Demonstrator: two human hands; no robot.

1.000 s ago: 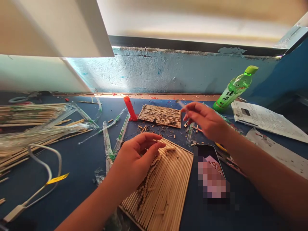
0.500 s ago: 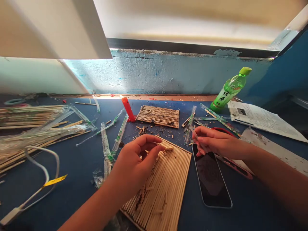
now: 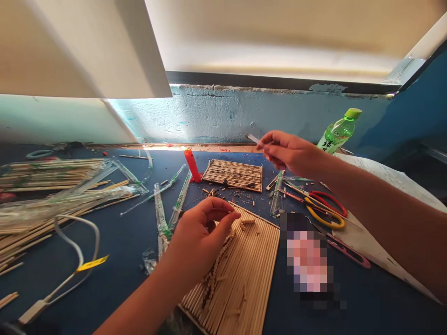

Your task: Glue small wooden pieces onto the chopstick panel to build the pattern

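My right hand [image 3: 288,151] is raised over the back of the table, its fingers closed on a translucent glue stick [image 3: 255,139] that points left toward the red candle [image 3: 193,166]. My left hand [image 3: 207,228] hovers over a panel of thin wooden sticks [image 3: 249,274] laid side by side. Its thumb and fingertips are pinched together; anything between them is too small to make out. On the panel, a row of short stick pieces [image 3: 219,260] runs beneath the left hand, with a few loose bits beside it.
A smaller stick panel [image 3: 233,175] lies behind, amid scraps. Scissors [image 3: 326,209], a pink-handled cutter [image 3: 349,251] and a blurred-out phone [image 3: 309,260] lie right. A green bottle [image 3: 338,132] stands behind the right arm. Bundled sticks [image 3: 52,174] and a white cable [image 3: 82,246] lie left.
My right hand has moved up and left with the glue stick, away from above the phone, uncovering the scissors. My left hand keeps its pinch over the panel. The view has shifted slightly.
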